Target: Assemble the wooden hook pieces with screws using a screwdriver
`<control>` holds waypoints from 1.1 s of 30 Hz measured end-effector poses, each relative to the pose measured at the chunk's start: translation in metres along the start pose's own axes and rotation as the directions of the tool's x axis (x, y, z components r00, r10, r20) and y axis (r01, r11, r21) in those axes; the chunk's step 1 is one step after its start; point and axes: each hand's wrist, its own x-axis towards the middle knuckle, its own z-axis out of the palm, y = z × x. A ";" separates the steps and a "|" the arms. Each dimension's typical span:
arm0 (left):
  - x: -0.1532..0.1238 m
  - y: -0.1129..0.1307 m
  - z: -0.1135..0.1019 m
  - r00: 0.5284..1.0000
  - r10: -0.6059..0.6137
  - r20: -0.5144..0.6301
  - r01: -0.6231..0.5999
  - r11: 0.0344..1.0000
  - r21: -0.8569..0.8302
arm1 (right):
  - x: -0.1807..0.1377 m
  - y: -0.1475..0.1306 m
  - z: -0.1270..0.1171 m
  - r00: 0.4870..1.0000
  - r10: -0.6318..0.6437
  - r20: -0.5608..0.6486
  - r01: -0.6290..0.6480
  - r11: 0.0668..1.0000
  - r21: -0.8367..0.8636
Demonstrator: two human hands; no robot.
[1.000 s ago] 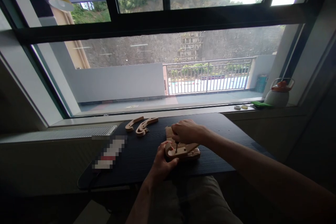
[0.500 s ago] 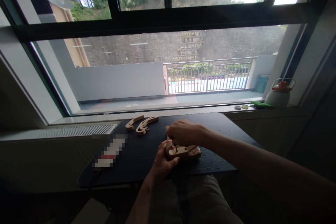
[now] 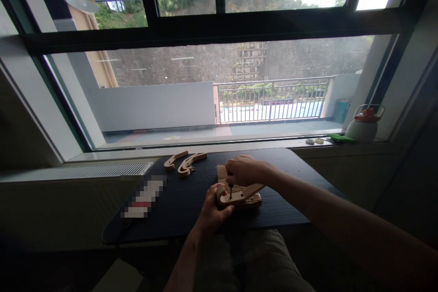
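A curved wooden piece (image 3: 241, 194) lies on top of a slatted wooden block (image 3: 222, 172) on the black table (image 3: 178, 205). My left hand (image 3: 211, 212) is closed around the piece's left end and holds it down. Just above, my right hand (image 3: 243, 169) is closed on a small screwdriver (image 3: 230, 190) whose tip stands upright in the piece. Only the tool's thin dark shaft shows below my fingers.
Two more curved wooden pieces (image 3: 186, 162) lie at the table's far left edge. A blurred flat item (image 3: 143, 198) rests on the left of the table. On the window sill at right stand a white kettle (image 3: 363, 125), a green item (image 3: 340, 137) and small rings (image 3: 315, 141).
My right hand has shifted slightly over the screwdriver, turning at the wrist. The left hand and the wooden piece stay where they were.
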 end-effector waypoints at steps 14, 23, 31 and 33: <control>0.001 0.003 -0.001 1.000 -0.016 0.010 0.016 0.998 -0.055 | -0.012 -0.021 -0.007 0.990 -0.141 0.006 0.141 0.984 -0.107; 0.000 0.000 0.000 1.000 -0.002 0.002 0.002 0.999 -0.044 | -0.006 -0.018 -0.001 0.986 -0.164 -0.028 0.161 0.984 -0.071; 0.000 0.000 0.000 1.000 0.016 -0.016 -0.016 1.000 -0.012 | 0.000 -0.004 0.004 0.998 -0.031 -0.055 0.030 0.999 -0.020; -0.001 0.000 0.000 1.000 0.010 -0.020 -0.010 1.000 -0.007 | 0.003 -0.001 0.007 0.998 0.000 -0.065 -0.001 1.000 -0.013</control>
